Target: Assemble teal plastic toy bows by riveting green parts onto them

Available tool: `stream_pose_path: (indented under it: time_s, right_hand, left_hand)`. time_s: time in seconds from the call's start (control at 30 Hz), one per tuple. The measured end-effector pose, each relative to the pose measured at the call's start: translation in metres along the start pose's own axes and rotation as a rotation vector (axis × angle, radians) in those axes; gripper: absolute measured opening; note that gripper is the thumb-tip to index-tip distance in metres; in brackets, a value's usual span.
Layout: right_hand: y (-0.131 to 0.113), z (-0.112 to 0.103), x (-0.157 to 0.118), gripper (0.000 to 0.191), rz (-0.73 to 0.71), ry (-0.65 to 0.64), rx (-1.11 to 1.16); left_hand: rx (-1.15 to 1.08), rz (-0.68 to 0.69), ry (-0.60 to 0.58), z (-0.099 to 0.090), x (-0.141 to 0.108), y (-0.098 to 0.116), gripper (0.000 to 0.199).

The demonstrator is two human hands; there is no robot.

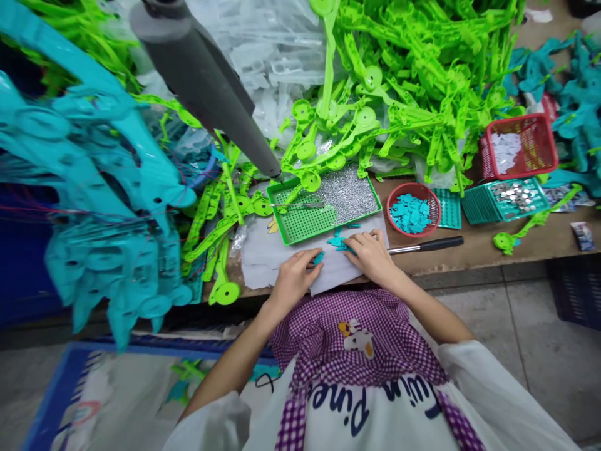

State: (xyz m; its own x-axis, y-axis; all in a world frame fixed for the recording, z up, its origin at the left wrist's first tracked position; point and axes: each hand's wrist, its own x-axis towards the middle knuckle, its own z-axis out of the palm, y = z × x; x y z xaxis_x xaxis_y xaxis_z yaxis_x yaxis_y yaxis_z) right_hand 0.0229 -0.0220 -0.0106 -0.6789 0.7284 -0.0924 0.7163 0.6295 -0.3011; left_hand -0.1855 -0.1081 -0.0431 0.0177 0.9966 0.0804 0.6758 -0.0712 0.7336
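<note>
My left hand is closed over the cloth, with a small teal plastic piece pinched between thumb and fingers. My right hand rests on the cloth to the right, its fingers curled over small teal plastic pieces in a little pile; its fingertips partly hide the piece they grip. Under both hands lies a pale grey cloth. Just beyond them is a green perforated tray with many small silvery metal parts heaped on its right side. A thin metal tool lies across the tray.
A screwdriver with black handle lies right of my right hand. Behind it stand a red round basket of teal pieces, a teal tray of metal discs and a red basket. Lime-green parts pile up behind; a grey pole slants down.
</note>
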Motion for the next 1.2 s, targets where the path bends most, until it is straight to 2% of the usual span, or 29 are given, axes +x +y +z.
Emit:
stream_pose_path:
  time_s: [0.17, 0.37, 0.6, 0.77, 0.87, 1.03, 1.1, 1.2]
  right_hand:
    - [-0.005, 0.003, 0.005, 0.02, 0.042, 0.042, -0.064]
    - [-0.007, 0.001, 0.01, 0.021, 0.039, 0.047, -0.102]
    - [-0.005, 0.0, 0.025, 0.025, -0.011, 0.002, -0.144]
    - [-0.002, 0.001, 0.03, 0.025, -0.003, 0.055, -0.12]
    - [0.0, -0.001, 0.027, 0.023, -0.001, 0.085, -0.07]
    - [0.004, -0.015, 0.021, 0.018, 0.122, 0.142, 0.183]
    - [0.004, -0.021, 0.023, 0.018, 0.185, 0.182, 0.396]
    - [0.003, -0.031, 0.033, 0.024, 0.252, 0.268, 0.844]
  left_hand:
    - [0.087, 0.042, 0.049, 0.001, 0.002, 0.005, 0.026]
    - [0.117, 0.011, 0.114, 0.003, 0.002, 0.007, 0.031]
    - [0.067, -0.041, 0.115, 0.004, 0.005, 0.007, 0.033]
    - [0.037, 0.012, 0.133, 0.007, 0.009, 0.014, 0.036]
    - [-0.046, -0.032, 0.162, 0.01, 0.014, 0.019, 0.033]
    - [-0.329, -0.216, 0.236, 0.011, 0.019, 0.021, 0.031]
    - [-0.449, -0.289, 0.249, 0.01, 0.02, 0.02, 0.034]
    - [-0.586, -0.377, 0.248, 0.008, 0.022, 0.02, 0.039]
